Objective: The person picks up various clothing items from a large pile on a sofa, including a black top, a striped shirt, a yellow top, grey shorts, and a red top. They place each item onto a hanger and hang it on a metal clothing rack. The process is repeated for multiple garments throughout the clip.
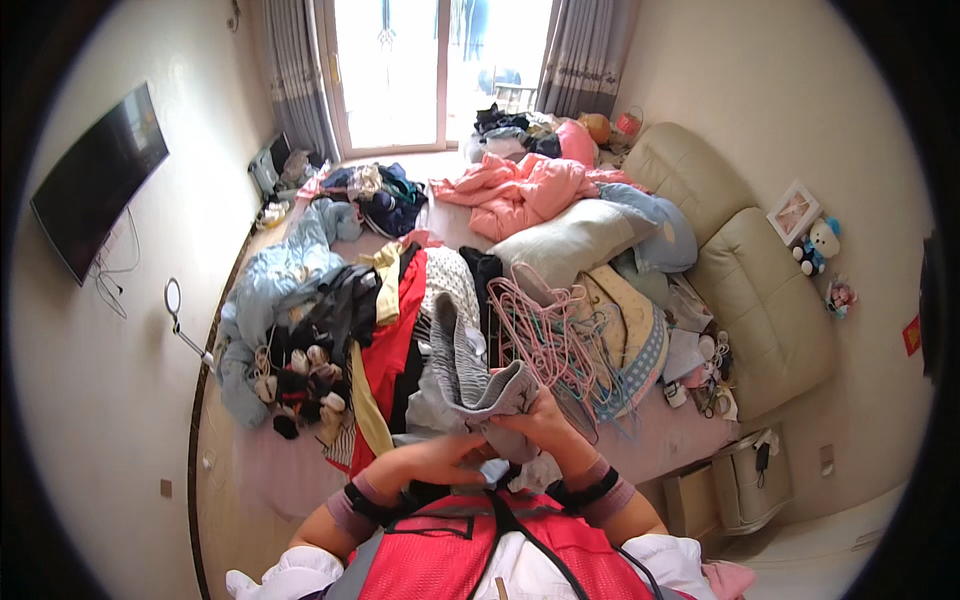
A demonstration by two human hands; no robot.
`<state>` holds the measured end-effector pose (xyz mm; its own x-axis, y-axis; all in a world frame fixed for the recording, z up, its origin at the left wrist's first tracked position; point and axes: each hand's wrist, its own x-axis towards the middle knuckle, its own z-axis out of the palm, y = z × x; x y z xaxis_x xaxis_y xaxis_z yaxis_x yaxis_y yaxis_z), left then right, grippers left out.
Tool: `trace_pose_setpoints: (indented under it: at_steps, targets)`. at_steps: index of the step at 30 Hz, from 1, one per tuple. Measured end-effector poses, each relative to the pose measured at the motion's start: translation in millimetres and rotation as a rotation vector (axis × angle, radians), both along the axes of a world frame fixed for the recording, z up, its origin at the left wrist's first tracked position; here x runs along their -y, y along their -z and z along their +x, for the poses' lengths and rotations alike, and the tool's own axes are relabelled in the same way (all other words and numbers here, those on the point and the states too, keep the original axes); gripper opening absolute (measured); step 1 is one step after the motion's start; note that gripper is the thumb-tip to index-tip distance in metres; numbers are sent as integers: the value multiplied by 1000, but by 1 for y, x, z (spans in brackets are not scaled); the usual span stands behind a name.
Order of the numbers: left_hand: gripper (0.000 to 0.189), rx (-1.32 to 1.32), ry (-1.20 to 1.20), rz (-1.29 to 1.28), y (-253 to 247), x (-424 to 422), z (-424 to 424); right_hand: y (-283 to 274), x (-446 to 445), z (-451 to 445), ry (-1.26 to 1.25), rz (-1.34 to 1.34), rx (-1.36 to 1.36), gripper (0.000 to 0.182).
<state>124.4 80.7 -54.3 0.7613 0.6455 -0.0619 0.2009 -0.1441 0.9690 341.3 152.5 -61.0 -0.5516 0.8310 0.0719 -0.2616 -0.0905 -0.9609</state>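
Observation:
My right hand (536, 420) grips a grey knitted garment (491, 397), which looks like tights or leggings, bunched in front of my chest with one part extending away over the bed. Just left of it, my left hand (457, 459) is slightly blurred beside the garment's lower part; whether its fingers hold any cloth is unclear. A small light-blue piece of cloth (495, 471) shows beneath the hands. Beyond them lie red clothing (397, 337) and a white dotted garment (448, 277). A tangled heap of pink and blue hangers (551, 330) is to the right of the grey garment.
Rolled socks (307, 386) and a light-blue quilt (277, 277) lie at the left of the bed. A grey pillow (574, 232) and salmon-pink bedding (525, 191) are farther back. The padded headboard (765, 315) borders the right side, near an open bedside drawer (694, 502).

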Motion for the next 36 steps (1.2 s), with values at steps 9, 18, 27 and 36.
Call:
trace_pose_setpoints:
  at_steps: [9,18,27,36]
  targets:
    - [49,179,-861,-62,32,-2,-71,-17,-2,10,-342,261,157,46]
    - [47,264,-398,-441,57,24,-84,-32,3,10,-345,149,18,48]
    - [28,692,-801,-821,60,7,-68,-41,4,16,-337,195,-34,48]
    - [73,981,-812,-118,-56,20,-110,-45,-26,40,-8,337,-11,39]
